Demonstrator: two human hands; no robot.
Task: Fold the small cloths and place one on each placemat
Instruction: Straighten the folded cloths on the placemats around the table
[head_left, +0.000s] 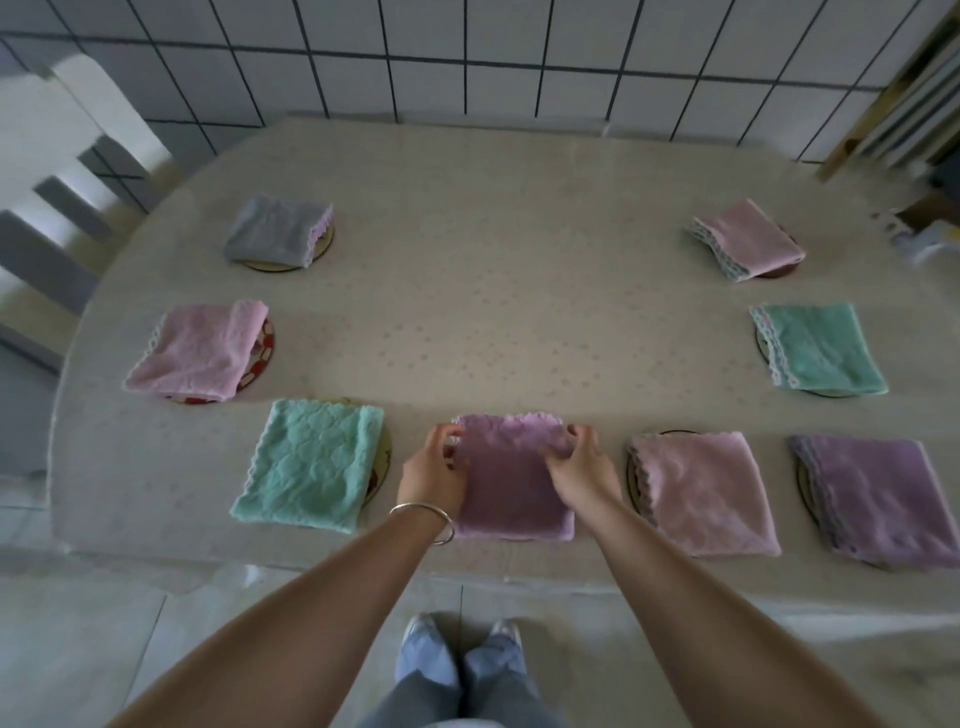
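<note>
A folded purple cloth (511, 486) lies at the near middle of the table, and its placemat is almost wholly hidden beneath it. My left hand (434, 475) pinches its far left corner. My right hand (579, 467) grips its far right corner. Folded cloths rest on round placemats around the table: a green cloth (309, 462), a pink cloth (200, 351) and a grey cloth (278, 234) on the left, a pale pink cloth (701, 491) and a purple cloth (878, 499) on the near right, a green cloth (818, 348) and a pink cloth (748, 239) at the far right.
The table (483, 291) wears a beige patterned cover and stands against a tiled wall. A white chair (67, 171) sits at the far left. Clutter lies beyond the table's right edge. My feet show below the near edge.
</note>
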